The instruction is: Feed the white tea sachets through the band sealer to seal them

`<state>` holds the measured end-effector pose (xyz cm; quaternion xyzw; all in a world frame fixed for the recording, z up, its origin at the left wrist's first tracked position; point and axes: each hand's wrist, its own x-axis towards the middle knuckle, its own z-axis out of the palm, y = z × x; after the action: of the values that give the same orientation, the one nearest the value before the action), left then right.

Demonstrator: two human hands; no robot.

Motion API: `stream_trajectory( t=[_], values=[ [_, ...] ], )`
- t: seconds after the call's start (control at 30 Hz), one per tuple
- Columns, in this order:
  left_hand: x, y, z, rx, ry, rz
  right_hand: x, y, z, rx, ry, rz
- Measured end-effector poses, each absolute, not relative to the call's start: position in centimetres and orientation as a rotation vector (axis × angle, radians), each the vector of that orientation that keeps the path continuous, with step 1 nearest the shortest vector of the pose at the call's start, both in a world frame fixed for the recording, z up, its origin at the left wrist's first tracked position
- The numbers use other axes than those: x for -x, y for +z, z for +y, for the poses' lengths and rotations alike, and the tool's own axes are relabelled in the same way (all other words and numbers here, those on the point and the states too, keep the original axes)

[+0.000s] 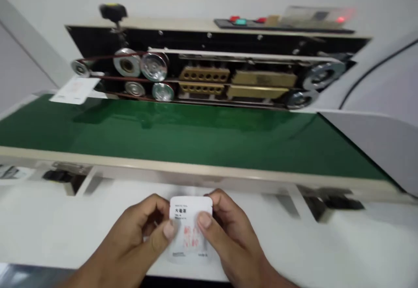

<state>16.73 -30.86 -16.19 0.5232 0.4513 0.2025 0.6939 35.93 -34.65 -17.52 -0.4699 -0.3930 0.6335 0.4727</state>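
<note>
A small white sachet with black and red printing is held upright near the bottom middle of the head view. My left hand pinches its left edge, thumb in front and fingers behind. On the right edge, my right hand grips the same sachet, its thumb lying over the printed face. Beyond both hands runs a green conveyor belt in front of a band sealing machine. Another white sachet sits at the machine's left end, by the small pulley, over the belt.
Metal rollers and brass blocks line the machine's front above the belt. A black knob stands at its top left, and a control panel at its top right. A white table lies under the belt. A black cable hangs at right.
</note>
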Motion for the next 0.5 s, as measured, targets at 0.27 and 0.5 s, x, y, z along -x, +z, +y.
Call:
stream_trajectory(
  t=[0.27,0.5],
  values=[
    [-18.2,-17.0,-31.9,-1.184,0.489,1.005,-36.6,-17.8,-36.1,1.137,1.436,-0.934],
    [-19.2,-16.6,-32.5,-1.185,0.544,1.132,-35.8,-17.7,-37.8,1.227,1.514,-1.062]
  ],
)
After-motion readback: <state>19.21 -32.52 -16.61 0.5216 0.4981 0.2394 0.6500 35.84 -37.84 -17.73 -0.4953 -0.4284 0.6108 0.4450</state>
